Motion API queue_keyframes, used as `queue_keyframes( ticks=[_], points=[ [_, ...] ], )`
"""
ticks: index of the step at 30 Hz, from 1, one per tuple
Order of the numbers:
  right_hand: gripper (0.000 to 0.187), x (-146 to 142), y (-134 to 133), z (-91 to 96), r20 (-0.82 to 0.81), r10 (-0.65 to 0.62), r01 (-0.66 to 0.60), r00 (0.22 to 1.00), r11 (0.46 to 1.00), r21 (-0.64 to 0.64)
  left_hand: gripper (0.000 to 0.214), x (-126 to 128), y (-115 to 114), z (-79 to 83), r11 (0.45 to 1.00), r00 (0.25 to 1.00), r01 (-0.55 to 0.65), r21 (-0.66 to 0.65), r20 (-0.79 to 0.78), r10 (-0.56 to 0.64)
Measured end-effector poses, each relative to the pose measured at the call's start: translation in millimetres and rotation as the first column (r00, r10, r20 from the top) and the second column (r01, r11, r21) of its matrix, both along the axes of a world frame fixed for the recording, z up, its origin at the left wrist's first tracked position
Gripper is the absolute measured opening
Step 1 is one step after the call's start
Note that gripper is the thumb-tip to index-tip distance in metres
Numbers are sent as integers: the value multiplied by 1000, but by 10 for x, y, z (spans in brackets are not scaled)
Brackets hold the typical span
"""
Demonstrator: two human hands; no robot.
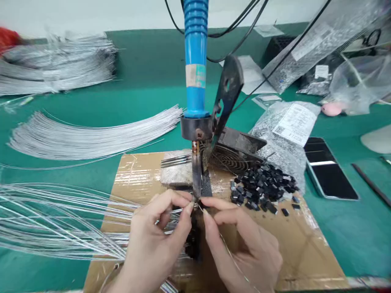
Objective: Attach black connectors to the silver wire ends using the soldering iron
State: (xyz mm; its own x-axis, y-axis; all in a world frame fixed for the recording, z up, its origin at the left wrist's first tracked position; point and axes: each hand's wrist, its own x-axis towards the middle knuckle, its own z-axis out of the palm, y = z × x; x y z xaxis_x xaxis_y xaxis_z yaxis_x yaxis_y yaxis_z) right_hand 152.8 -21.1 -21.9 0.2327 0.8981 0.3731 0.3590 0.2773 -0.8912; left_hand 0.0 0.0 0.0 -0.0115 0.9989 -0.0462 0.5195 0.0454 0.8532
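Note:
A soldering iron (pixel 196 97) with a blue handle hangs upright in a dark metal holder (pixel 197 128), its tip (pixel 197 175) pointing down between my hands. My left hand (pixel 159 236) is closed in a pinch just left of the tip, on the end of a thin grey wire; the exact end is partly hidden by the fingers. My right hand (pixel 244 240) pinches a thin strand of solder wire (pixel 227 249) at the right of the tip. The strand trails down across the palm. Both sets of fingertips nearly meet under the tip.
Cardboard (pixel 299 252) lies beneath my hands on the green table. Small black parts (pixel 262 187) are piled at the right, near a phone (pixel 331 169) and plastic bags (pixel 284 122). Bundles of grey wires (pixel 97 140) spread over the left. A fan-like black frame (pixel 241 142) stands behind.

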Motion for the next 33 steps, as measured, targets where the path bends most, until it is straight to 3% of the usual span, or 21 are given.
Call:
queue_keyframes(
  ticks=[9,11,13,16,18,23,27,30,33],
  points=[
    [19,119,-48,-59,-84,36,-45,996,993,-106,16,-17,22,3,999,997,50,-13,63,-49],
    [19,229,-21,-123,-5,14,-14,1000,994,-104,17,-64,-9,-32,997,997,67,-24,32,-66],
    [18,348,16,-206,183,-6,24,983,995,-97,17,-120,-30,-68,996,996,83,-28,-15,-84],
    [20,491,51,-318,408,60,-34,911,997,-70,18,-202,-36,-128,991,989,133,-22,-62,-134],
    [21,546,44,-356,456,76,-75,887,997,-20,18,-251,-40,-185,984,982,176,-5,-71,-175],
    [20,591,-56,-345,272,-18,13,962,1000,21,14,-348,-120,-327,973,970,230,10,-78,-228],
    [17,609,-139,-317,80,-189,194,979,979,-60,13,-467,-104,-259,972,970,225,65,-113,-217],
    [17,624,-165,-298,-17,-266,259,964,950,-173,8,-678,99,-178,934,914,229,274,-390,-110],
    [16,625,-164,-278,-75,-240,225,968,960,-167,11,-966,493,-203,910,849,172,378,-526,57]
  ],
)
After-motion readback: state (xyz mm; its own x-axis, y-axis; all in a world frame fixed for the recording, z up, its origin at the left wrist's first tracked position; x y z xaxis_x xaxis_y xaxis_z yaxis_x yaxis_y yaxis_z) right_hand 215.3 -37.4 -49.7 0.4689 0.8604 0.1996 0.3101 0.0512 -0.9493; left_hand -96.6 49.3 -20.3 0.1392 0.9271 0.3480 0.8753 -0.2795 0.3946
